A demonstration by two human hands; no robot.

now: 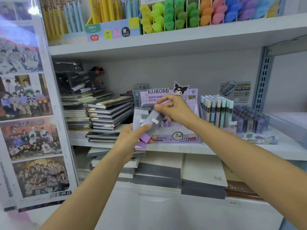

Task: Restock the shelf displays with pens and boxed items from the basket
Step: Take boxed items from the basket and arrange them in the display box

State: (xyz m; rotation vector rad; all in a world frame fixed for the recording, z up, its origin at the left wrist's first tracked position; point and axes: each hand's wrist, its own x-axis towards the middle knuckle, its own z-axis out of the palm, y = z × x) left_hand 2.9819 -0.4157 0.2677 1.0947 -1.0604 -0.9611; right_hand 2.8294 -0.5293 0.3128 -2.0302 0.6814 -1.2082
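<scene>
Mid-restock: my left hand [131, 137] grips a bunch of small boxes [149, 122], right hand [175, 108] pinches the top one. Next I'd slot it upright into the purple display box [186, 138] behind.

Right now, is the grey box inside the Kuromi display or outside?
Outside: left hand and right hand hold the grey box in front of the Kuromi display.
</scene>
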